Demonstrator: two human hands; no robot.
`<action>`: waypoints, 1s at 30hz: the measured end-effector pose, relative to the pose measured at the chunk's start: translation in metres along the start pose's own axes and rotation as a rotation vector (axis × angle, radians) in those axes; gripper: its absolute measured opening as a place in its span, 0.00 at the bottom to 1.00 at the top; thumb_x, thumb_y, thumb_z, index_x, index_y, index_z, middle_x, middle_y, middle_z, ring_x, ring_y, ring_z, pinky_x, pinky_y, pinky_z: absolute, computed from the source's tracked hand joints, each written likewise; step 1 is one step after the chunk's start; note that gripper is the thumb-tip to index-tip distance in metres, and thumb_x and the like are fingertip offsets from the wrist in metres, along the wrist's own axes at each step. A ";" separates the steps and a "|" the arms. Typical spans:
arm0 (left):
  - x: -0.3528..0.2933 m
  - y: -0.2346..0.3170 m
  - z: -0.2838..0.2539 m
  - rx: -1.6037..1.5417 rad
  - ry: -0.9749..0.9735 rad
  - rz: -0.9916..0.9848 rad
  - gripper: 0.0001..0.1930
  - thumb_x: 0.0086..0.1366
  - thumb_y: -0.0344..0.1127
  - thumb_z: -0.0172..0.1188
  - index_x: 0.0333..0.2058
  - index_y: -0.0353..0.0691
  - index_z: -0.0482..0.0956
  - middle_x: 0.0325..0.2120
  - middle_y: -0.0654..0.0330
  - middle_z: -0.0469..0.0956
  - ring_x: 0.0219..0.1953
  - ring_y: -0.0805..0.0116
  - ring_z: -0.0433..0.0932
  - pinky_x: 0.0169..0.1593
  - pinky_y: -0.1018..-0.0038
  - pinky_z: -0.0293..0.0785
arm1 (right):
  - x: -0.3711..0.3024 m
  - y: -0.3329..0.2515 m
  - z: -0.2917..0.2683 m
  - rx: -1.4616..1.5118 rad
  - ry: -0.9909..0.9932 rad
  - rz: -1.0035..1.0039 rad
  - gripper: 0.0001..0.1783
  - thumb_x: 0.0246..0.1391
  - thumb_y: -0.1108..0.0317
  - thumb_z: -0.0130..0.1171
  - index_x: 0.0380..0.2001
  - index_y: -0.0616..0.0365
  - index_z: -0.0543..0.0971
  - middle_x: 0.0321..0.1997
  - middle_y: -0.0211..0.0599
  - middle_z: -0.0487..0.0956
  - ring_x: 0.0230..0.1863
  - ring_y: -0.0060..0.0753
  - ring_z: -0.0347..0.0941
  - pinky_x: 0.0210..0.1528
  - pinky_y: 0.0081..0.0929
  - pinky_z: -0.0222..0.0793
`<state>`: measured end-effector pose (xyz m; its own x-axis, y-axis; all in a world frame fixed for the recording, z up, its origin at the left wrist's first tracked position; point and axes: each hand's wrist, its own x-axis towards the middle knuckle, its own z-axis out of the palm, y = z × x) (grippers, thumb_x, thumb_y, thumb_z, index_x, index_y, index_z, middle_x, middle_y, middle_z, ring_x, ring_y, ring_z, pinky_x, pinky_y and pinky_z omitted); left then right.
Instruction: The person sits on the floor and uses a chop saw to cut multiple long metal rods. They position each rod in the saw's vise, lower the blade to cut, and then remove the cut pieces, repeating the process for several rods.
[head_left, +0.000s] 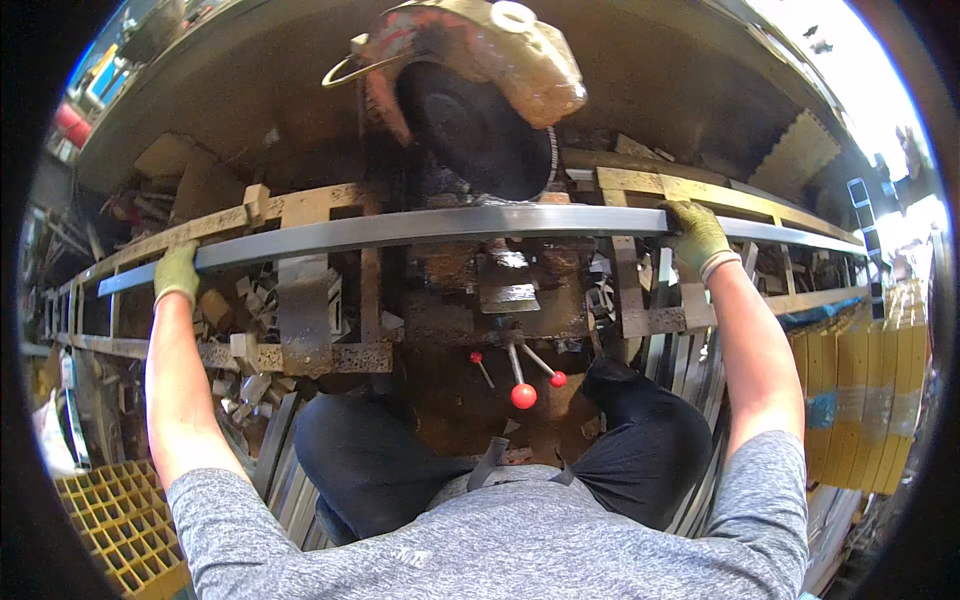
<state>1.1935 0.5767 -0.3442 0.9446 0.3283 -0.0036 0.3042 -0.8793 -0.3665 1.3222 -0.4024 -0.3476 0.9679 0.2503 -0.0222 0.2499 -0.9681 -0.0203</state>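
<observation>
A long grey metal bar (pixel 430 226) lies crosswise over the machine, from the far left to the right. My left hand (pixel 177 272), in a yellow-green work glove, is closed around it near its left end. Farther right, my right hand (pixel 697 236), gloved alike, grips the same bar with its fingers over the top. Just behind the bar's middle stands a dark round saw blade (pixel 470 130) under a worn guard (pixel 520 70). A metal clamp block (pixel 508 280) sits in front of the bar, near its middle.
Ladder-like metal support frames (pixel 325 355) flank the machine, with metal offcuts (pixel 262 300) heaped inside. Levers with red knobs (pixel 522 396) rise before my knees. A yellow grid (pixel 120 520) stands at lower left; stacked yellow pieces (pixel 860 390) are at right.
</observation>
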 end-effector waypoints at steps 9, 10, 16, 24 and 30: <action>-0.063 0.214 -0.056 -0.510 0.310 0.646 0.47 0.51 0.33 0.92 0.72 0.46 0.83 0.66 0.47 0.87 0.71 0.40 0.83 0.78 0.50 0.78 | 0.013 -0.052 0.009 0.007 0.119 -0.128 0.34 0.46 0.61 0.86 0.60 0.52 0.93 0.63 0.47 0.93 0.68 0.58 0.87 0.74 0.54 0.80; -0.054 0.204 -0.051 -0.650 0.305 0.679 0.44 0.49 0.31 0.92 0.67 0.43 0.86 0.61 0.49 0.90 0.67 0.40 0.86 0.75 0.50 0.80 | 0.013 -0.055 0.011 -0.037 0.189 -0.218 0.35 0.46 0.61 0.87 0.61 0.52 0.93 0.64 0.47 0.93 0.69 0.58 0.87 0.74 0.52 0.80; 0.014 0.111 0.013 -0.635 0.338 0.714 0.46 0.50 0.16 0.78 0.72 0.41 0.86 0.80 0.44 0.78 0.85 0.43 0.72 0.91 0.53 0.62 | 0.018 -0.037 -0.007 -0.035 -0.008 0.021 0.30 0.57 0.57 0.82 0.63 0.49 0.91 0.62 0.48 0.93 0.66 0.58 0.88 0.72 0.52 0.83; 0.065 -0.026 0.100 -1.084 -0.083 0.191 0.43 0.58 0.19 0.74 0.76 0.39 0.84 0.76 0.46 0.83 0.81 0.42 0.76 0.87 0.54 0.65 | 0.015 -0.021 -0.027 -0.064 -0.103 0.055 0.28 0.55 0.59 0.80 0.60 0.50 0.91 0.63 0.51 0.92 0.66 0.58 0.88 0.72 0.55 0.82; 0.054 -0.088 0.113 -0.329 -0.007 0.104 0.44 0.65 0.10 0.57 0.78 0.48 0.83 0.78 0.49 0.81 0.83 0.51 0.75 0.87 0.61 0.69 | 0.015 -0.032 -0.026 0.033 -0.144 -0.001 0.31 0.52 0.59 0.84 0.61 0.47 0.91 0.54 0.51 0.94 0.62 0.59 0.90 0.69 0.52 0.83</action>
<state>1.2040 0.7109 -0.4173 0.9721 0.2323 -0.0320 0.2308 -0.9720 -0.0440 1.3297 -0.3679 -0.3217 0.9531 0.2535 -0.1652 0.2479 -0.9673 -0.0537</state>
